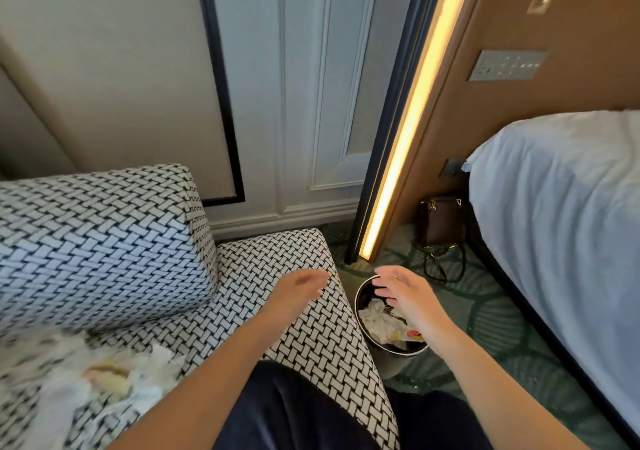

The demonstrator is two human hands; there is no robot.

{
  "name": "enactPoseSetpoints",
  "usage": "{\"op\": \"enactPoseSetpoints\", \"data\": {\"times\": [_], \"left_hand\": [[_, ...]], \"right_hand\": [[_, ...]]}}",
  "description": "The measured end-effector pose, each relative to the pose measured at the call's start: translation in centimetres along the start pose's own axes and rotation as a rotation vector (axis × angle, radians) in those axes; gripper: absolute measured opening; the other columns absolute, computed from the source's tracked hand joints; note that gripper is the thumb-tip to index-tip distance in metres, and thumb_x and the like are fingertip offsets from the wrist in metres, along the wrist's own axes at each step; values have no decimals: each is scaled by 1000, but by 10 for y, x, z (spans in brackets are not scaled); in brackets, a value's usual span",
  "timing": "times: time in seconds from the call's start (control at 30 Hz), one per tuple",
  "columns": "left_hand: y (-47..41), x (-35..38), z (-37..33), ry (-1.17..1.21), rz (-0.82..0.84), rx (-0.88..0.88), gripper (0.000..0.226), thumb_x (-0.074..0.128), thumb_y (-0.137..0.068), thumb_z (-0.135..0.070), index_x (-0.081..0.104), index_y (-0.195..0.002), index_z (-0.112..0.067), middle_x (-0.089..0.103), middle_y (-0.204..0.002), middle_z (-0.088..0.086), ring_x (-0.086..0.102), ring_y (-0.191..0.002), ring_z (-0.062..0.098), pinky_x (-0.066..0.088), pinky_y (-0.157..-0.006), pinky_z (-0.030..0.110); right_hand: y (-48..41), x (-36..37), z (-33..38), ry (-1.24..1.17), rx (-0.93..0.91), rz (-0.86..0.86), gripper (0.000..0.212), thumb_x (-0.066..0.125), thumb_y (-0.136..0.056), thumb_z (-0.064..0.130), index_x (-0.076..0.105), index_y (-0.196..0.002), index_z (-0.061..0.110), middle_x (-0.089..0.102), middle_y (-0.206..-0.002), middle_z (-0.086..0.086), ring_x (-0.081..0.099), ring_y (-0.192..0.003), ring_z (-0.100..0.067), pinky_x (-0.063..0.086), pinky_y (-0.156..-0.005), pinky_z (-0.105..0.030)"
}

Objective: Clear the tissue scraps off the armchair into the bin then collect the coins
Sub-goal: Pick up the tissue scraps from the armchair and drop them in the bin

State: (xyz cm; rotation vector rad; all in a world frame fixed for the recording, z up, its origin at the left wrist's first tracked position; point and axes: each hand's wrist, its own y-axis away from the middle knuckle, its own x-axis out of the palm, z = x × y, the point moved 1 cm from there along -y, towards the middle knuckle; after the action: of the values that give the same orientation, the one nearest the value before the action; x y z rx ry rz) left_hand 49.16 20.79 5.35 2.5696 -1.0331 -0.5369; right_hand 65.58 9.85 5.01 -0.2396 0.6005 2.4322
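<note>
Hands: left hand [298, 290] open, empty, above armchair [322, 339] seat; right hand [403, 295] spread, empty, over bin [363, 297].
Tissue scraps [104, 380]: heaped on seat, 8 o'clock from left hand; more inside bin.

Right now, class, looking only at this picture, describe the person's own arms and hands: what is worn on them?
Both forearms are bare, with no sleeves, watch or bracelet in view. The left hand is blurred and shows no jewellery. The right hand seems to carry a thin ring on one finger, too small to tell more. Neither hand wears a glove.
</note>
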Motion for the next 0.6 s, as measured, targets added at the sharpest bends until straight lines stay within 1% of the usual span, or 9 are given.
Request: {"op": "enactPoseSetpoints", "data": {"times": [0.07, 0.2, 0.23, 0.27, 0.33, 0.4, 0.47, 0.53, 0.6], "left_hand": [[18, -26, 9, 31, -47, 4, 25, 57, -89, -37, 63, -112, -27, 63, -111, -10, 60, -98, 5, 43, -101, 38], [48, -71, 33, 91, -139, 3, 23, 56, -91, -33, 64, -111, -24, 65, -109, -10, 61, -96, 6, 45, -93, 31], [56, -83, 41, 96, -160, -1, 22, 55, -92, -32, 64, -110, -23, 65, -109, -11, 61, -97, 7, 45, -92, 30], [61, -91, 48, 102, -177, -5, 21, 55, -92, -31, 63, -110, -24, 65, -108, -11, 61, -97, 8, 45, -91, 30], [76, -114, 68, 137, -235, -24, 14, 56, -91, -30, 63, -103, -28, 64, -108, -10, 61, -96, 8, 45, -92, 31], [88, -128, 83, 148, -274, -38, 10, 56, -91, -30, 62, -99, -29, 64, -107, -7, 61, -95, 10, 46, -94, 34], [101, -145, 102, 153, -329, -61, 17, 55, -92, -30, 63, -105, -23, 64, -109, -5, 61, -95, 12, 46, -95, 37], [113, -156, 117, 148, -360, -84, 19, 54, -92, -29, 63, -108, -21, 65, -110, -4, 61, -94, 11, 46, -93, 36], [126, -167, 134, 179, -392, -101, 13, 53, -93, -24, 63, -101, -24, 65, -109, -3, 61, -91, 10, 47, -89, 33]], "right_hand": [[15, 26, 15, 61, -59, 59, 19, 51, -95, 25, 61, -111, 24, 66, -108, 5, 62, -99, -9, 46, -97, -32], [43, 78, 34, 138, -155, 178, 24, 52, -93, 27, 61, -115, 23, 64, -112, 8, 61, -99, -4, 45, -99, -32], [49, 93, 37, 165, -181, 209, 23, 53, -93, 29, 62, -113, 25, 64, -110, 11, 62, -98, -2, 44, -100, -33], [54, 104, 39, 202, -201, 238, 19, 52, -93, 30, 62, -109, 29, 65, -108, 12, 62, -97, -1, 45, -100, -33], [64, 136, 44, 271, -246, 319, 13, 48, -96, 30, 60, -103, 33, 65, -106, 13, 63, -95, 0, 49, -95, -33], [74, 159, 47, 305, -270, 370, 17, 46, -97, 31, 59, -108, 31, 65, -107, 12, 62, -95, 0, 52, -90, -28], [82, 188, 49, 335, -299, 427, 21, 46, -97, 31, 59, -113, 27, 64, -110, 11, 62, -97, -3, 49, -92, -25], [87, 211, 47, 356, -331, 471, 25, 45, -98, 31, 59, -117, 22, 63, -115, 10, 60, -102, -5, 45, -97, -25], [89, 236, 43, 385, -346, 512, 28, 45, -98, 29, 58, -121, 19, 61, -119, 8, 57, -107, -5, 43, -96, -21]]}}
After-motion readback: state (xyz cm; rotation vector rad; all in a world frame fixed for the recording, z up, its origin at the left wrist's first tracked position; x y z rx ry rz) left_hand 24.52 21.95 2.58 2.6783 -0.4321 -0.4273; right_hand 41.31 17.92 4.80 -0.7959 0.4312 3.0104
